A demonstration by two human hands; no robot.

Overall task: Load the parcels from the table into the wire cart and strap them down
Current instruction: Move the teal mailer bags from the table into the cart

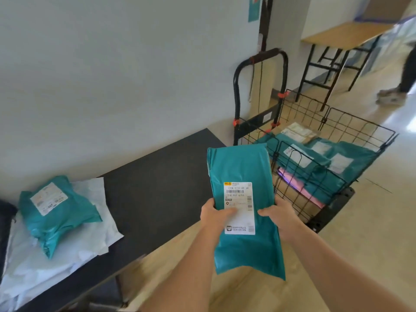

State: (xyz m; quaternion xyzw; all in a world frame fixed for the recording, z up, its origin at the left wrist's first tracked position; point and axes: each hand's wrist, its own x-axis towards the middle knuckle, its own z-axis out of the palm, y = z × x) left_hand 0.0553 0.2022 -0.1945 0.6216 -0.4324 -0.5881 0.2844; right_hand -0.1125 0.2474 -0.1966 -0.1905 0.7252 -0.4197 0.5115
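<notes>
**Kid:** What is on the left?

**Helper:** A green parcel (56, 212) lies on white bags (67, 251) on the black table (157, 176).

**Kid:** Where is the long green parcel (243, 167)?

**Helper:** Up in the air, between the table and the wire cart (335, 208). The left hand (216, 218) grips its left edge, thumb on the white label (239, 208). The right hand (281, 216) grips its right edge, thumb on the front. The other fingers are hidden behind.

**Kid:** What is in the cart?

**Helper:** Green parcels (351, 154), a pink one (295, 183) and a brown box (290, 195).
</notes>
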